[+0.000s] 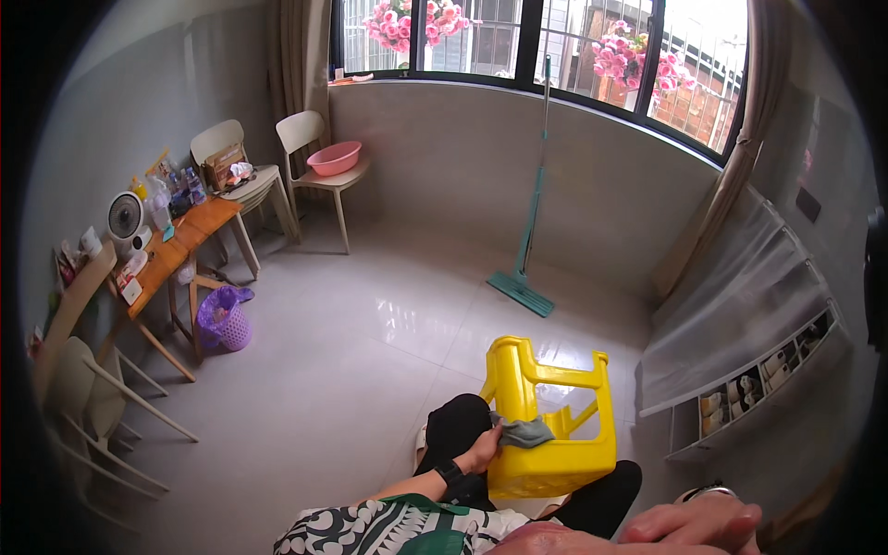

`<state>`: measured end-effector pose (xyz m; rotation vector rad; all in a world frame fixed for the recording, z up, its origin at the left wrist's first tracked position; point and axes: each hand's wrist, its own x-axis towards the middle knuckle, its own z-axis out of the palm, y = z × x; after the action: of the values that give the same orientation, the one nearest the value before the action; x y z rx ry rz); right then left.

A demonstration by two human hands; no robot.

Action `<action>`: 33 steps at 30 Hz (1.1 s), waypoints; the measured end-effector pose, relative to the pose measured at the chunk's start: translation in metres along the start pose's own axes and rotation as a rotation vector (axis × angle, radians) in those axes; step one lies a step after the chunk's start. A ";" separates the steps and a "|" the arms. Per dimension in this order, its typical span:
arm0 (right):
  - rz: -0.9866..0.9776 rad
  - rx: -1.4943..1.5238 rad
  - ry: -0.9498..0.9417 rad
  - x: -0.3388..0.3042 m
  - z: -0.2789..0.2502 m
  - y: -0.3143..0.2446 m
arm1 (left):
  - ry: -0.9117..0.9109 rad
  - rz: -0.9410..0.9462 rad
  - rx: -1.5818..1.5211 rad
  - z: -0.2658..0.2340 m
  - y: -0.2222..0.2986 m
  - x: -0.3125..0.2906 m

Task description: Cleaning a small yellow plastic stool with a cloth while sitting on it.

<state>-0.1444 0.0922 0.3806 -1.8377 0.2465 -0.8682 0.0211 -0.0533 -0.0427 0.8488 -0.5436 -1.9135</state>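
A yellow plastic stool (556,463) is tipped over between my knees, its legs pointing away from me and its seat side toward me. My left hand (481,450), with a dark band on the wrist, presses a grey cloth (526,433) against the stool's near left part. The fingers are closed round the cloth, and part of it drapes over the stool's edge. My right hand (689,523) is raised at the lower right, close to the camera and apart from the stool. Its fingers look bent and pressed together; what lies inside them, if anything, is hidden.
A teal flat mop (524,292) leans on the wall under the window. At left stand a wooden table (190,231) with a fan and bottles, a purple bin (225,319), and chairs, one bearing a pink basin (335,158). A shoe rack (754,393) with a clear cover stands right.
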 end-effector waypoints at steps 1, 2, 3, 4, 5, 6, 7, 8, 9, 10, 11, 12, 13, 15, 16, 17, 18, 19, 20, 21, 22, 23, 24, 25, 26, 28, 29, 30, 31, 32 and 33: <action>0.000 -0.001 0.002 -0.002 0.001 0.002 | 0.001 0.001 -0.004 0.000 0.000 0.000; -0.081 0.089 0.049 -0.005 0.002 0.004 | 0.008 0.005 -0.008 0.002 0.003 -0.004; -0.160 0.180 0.097 -0.007 0.002 0.007 | 0.025 -0.007 0.008 0.004 0.005 -0.007; -0.158 0.184 0.089 -0.005 -0.009 0.011 | 0.041 -0.019 0.022 0.006 0.008 -0.010; -0.242 0.209 -0.136 -0.007 -0.026 0.014 | 0.037 -0.017 0.026 0.008 0.007 -0.009; -0.318 0.233 -0.359 -0.005 -0.035 0.016 | 0.020 -0.011 0.027 0.006 0.004 -0.006; -0.434 0.287 -0.329 -0.009 -0.034 0.019 | 0.002 -0.007 0.028 0.005 0.001 -0.003; -0.430 0.296 -0.336 -0.007 -0.033 0.016 | 0.010 -0.004 0.020 -0.003 -0.005 0.002; -0.445 0.300 -0.348 -0.007 -0.032 0.011 | 0.017 -0.017 0.028 -0.012 -0.010 0.007; -0.468 0.300 -0.357 -0.015 -0.033 0.009 | 0.021 -0.029 0.044 -0.012 -0.008 0.007; -0.604 0.176 -0.551 -0.019 -0.048 0.026 | 0.026 -0.025 0.043 -0.012 -0.008 0.005; -0.607 0.181 -0.555 -0.028 -0.055 0.028 | 0.025 -0.004 0.012 -0.012 -0.008 0.004; -0.618 0.120 -0.572 -0.023 -0.053 0.018 | 0.003 -0.007 -0.014 -0.003 -0.004 0.002; -0.636 0.065 -0.600 -0.021 -0.050 0.016 | 0.031 -0.024 0.022 0.006 0.007 -0.008; -0.685 0.022 -0.572 -0.021 -0.049 0.020 | 0.063 -0.037 0.056 0.009 0.011 -0.011; -0.731 -0.024 -0.543 -0.020 -0.047 0.022 | 0.054 -0.041 0.059 0.006 0.009 -0.008; -0.727 -0.034 -0.539 -0.020 -0.045 0.023 | 0.038 -0.026 0.037 0.003 0.006 -0.004; -0.738 -0.070 -0.515 -0.019 -0.045 0.023 | 0.021 -0.010 0.015 0.000 0.004 0.000; -0.747 -0.100 -0.500 -0.017 -0.045 0.023 | 0.016 -0.009 0.009 -0.004 0.002 0.002; -0.699 -0.086 -0.489 -0.022 -0.045 0.025 | 0.005 0.011 0.020 -0.007 0.000 0.004; -0.693 -0.089 -0.495 -0.024 -0.044 0.026 | -0.007 0.032 0.030 -0.010 -0.002 0.006; -0.631 -0.075 -0.476 -0.027 -0.042 0.025 | 0.040 0.025 0.003 0.006 0.010 -0.007; -0.568 -0.060 -0.457 -0.030 -0.042 0.024 | 0.032 0.024 0.003 0.002 0.006 -0.002; -0.684 -0.112 -0.556 -0.025 -0.052 0.031 | 0.033 0.017 0.027 -0.007 -0.002 0.005; -0.680 -0.118 -0.557 -0.027 -0.052 0.031 | 0.034 0.010 0.050 -0.009 -0.005 0.006; -0.651 -0.096 -0.537 -0.033 -0.050 0.028 | 0.037 0.025 0.042 -0.009 -0.008 0.000; -0.648 -0.098 -0.540 -0.030 -0.045 0.028 | 0.042 0.034 0.044 -0.005 -0.006 -0.003; -0.671 -0.038 -0.430 -0.026 -0.037 0.028 | 0.041 0.034 0.037 0.001 -0.006 -0.007; -0.689 0.025 -0.320 -0.023 -0.033 0.027 | 0.066 0.045 -0.021 0.006 -0.007 -0.012; -0.681 0.016 -0.310 -0.023 -0.034 0.026 | 0.079 0.048 -0.067 0.010 -0.005 -0.014; -0.670 -0.024 -0.411 -0.020 -0.038 0.027 | 0.073 0.033 -0.070 0.009 -0.004 -0.013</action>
<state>-0.1781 0.0637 0.3559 -2.1004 -0.6538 -0.8960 0.0157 -0.0399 -0.0353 0.8555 -0.4417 -1.8535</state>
